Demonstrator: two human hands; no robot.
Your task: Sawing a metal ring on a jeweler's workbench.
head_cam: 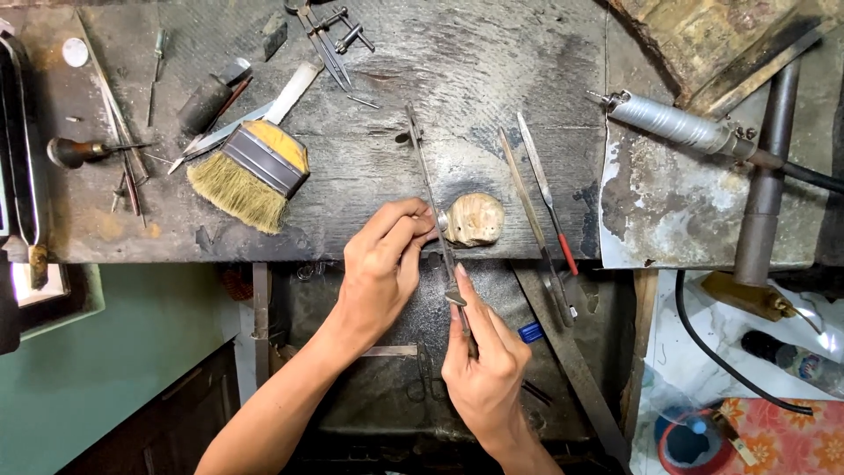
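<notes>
At bench edge, right hand [486,365] pinches saw frame [432,198], left hand [384,264] steadying

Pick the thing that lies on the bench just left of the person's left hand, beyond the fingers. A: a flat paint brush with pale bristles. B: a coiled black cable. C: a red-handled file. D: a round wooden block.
A: the flat brush, with pale bristles and a yellow handle, lies on the bench up and left of the left hand; the red-handled file and the black cable lie on the right side.
</notes>
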